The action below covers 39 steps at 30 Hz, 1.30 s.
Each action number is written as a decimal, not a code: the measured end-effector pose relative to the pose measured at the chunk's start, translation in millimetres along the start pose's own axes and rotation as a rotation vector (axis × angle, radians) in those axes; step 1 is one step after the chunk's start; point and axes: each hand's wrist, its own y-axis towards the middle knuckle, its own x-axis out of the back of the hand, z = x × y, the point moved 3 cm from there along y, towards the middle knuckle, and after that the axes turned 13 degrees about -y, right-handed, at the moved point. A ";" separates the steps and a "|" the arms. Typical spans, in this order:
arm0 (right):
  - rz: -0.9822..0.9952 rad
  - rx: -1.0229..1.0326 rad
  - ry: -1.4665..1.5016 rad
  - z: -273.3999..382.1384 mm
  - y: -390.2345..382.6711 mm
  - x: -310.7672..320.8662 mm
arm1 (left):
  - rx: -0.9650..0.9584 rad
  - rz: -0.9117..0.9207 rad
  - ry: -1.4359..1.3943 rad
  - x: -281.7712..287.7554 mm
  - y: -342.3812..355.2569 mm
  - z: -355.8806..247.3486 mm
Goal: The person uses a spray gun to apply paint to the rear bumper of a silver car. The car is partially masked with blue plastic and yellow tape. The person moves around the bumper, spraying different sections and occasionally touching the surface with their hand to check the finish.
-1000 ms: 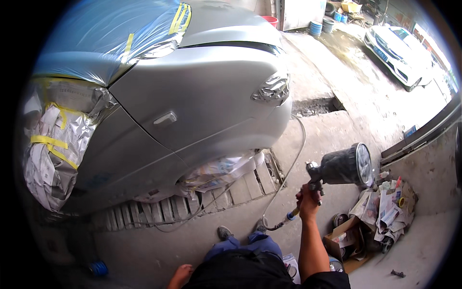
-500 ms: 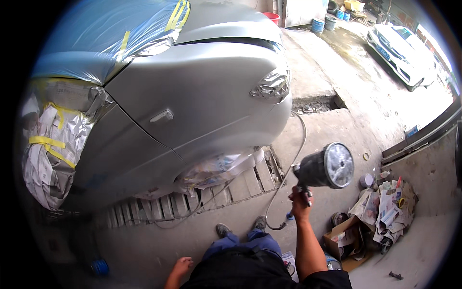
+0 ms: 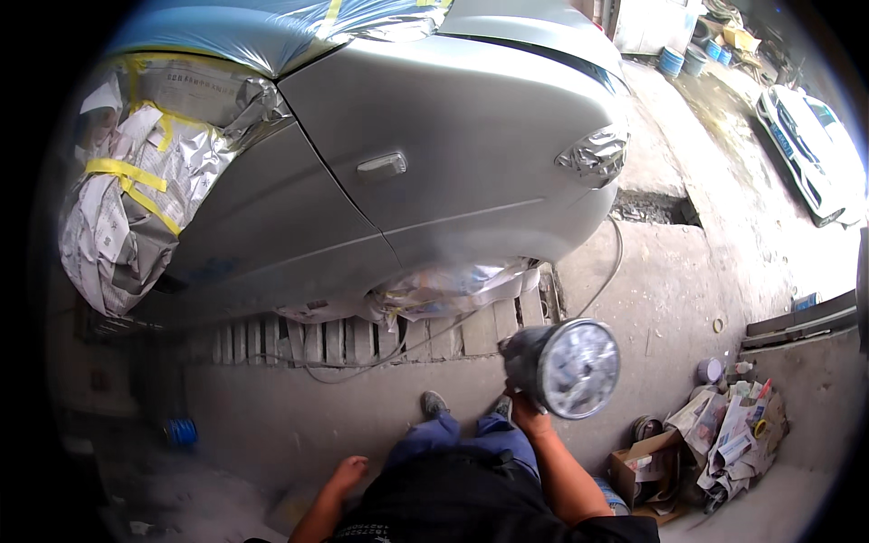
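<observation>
Right hand [image 3: 527, 418] clamped round grip of spray gun with round silvery cup lid [image 3: 563, 366], held near, right of centre, over concrete floor [image 3: 670, 299]. Nozzle side facing grey car body [image 3: 453, 154], just right of masked rear wheel arch [image 3: 453, 290]. Thin hose [image 3: 597, 290] trailing across floor toward far right. Left hand [image 3: 347, 472] low, near left, fingers loosely apart, holding nothing. Newspaper-and-yellow-tape masking [image 3: 127, 208] far left. Cardboard box with crumpled papers [image 3: 706, 443] near right.

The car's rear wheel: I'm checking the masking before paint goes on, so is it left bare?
No, the rear wheel is wrapped in paper and plastic sheet under the silver car.
</observation>
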 end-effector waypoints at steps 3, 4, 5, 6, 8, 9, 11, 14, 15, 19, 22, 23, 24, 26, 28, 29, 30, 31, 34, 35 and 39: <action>0.345 -0.509 0.849 12.3 -30.9 -46.3 | 0.029 -0.003 -0.002 -3.2 -3.0 -16.8; 0.341 -0.406 0.727 9.5 -43.7 -66.1 | 0.048 0.000 -0.014 -2.0 -3.5 -21.7; 0.317 -0.316 0.622 11.2 -42.6 -60.6 | 0.051 0.019 -0.012 2.8 0.5 -12.6; 0.282 -0.233 0.514 15.9 -36.2 -49.7 | 0.053 0.040 -0.009 9.6 7.4 2.1; 0.226 -0.156 0.113 10.1 -10.2 -12.6 | 0.055 0.063 0.026 18.3 18.4 19.6; 0.122 -0.408 0.363 8.1 7.4 9.6 | 0.057 0.061 0.057 21.5 16.4 23.8; -0.131 -0.836 0.613 -15.9 17.0 30.1 | 0.077 0.091 0.077 29.8 21.6 27.9; -0.377 -1.143 0.614 -35.2 17.0 64.3 | 0.130 0.179 0.068 50.3 37.9 49.4; -0.403 -1.136 0.621 -30.6 17.4 71.9 | 0.141 0.215 0.089 54.8 41.0 53.5; -0.380 -1.135 0.709 2.6 5.5 55.7 | 0.174 0.408 0.309 64.9 62.3 64.2; -0.235 -0.965 0.822 42.4 -3.4 9.1 | 0.383 0.569 0.430 45.9 78.3 69.8; -0.030 -0.975 0.822 58.1 -2.9 -5.6 | 0.410 0.565 0.490 37.3 80.0 73.9; 0.083 -0.921 0.775 62.8 -16.4 -28.4 | 0.433 0.564 0.560 28.5 81.4 75.5; 0.257 -0.772 0.812 90.5 -8.0 -43.5 | 0.472 0.612 0.643 4.8 86.4 72.5; 0.276 -0.670 0.797 60.7 -50.5 -90.7 | 0.506 0.576 0.834 -18.7 89.2 63.7; 0.269 -0.618 0.766 49.5 -54.9 -100.4 | 0.503 0.575 0.887 -31.5 89.6 62.1; 0.265 -0.495 0.665 40.8 -45.8 -92.9 | 0.503 0.579 0.936 -43.7 87.6 63.8; 0.247 -0.379 0.565 33.6 -36.9 -86.0 | 0.502 0.583 0.984 -49.4 86.2 64.1; -0.064 -0.952 0.821 -1.6 -14.6 -45.9 | 0.525 0.642 0.969 -47.8 78.0 79.2; -0.239 -1.048 0.825 -13.7 -10.4 -32.9 | 0.385 0.569 0.997 -45.3 73.5 81.8; -0.386 -1.181 0.678 -74.3 -30.6 -16.2 | 0.272 0.614 0.859 -31.4 51.9 85.6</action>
